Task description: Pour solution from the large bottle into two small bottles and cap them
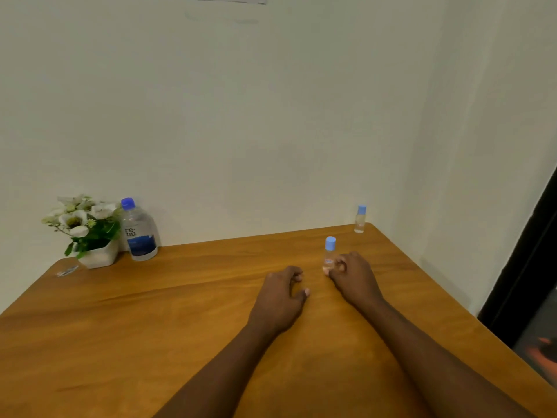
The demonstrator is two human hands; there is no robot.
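R hand [352,273] is pinching base of upright small bottle [330,251]; L hand [280,297] is resting released just left, large bottle [139,233] far-left.

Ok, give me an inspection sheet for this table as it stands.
Surface: wooden table, no spill seen.
Job's things: large bottle capped, upright at back left; near small bottle capped, upright; far small bottle capped, upright at back right corner.
Clutter: flower pot beside the large bottle; small scrap near the left edge.
Hands: left hand loosely curled on the table, holding nothing; right hand pinches the near small bottle at its base.
Cables: nothing seen.
Surroundings: pale wall; dark door frame on the right.
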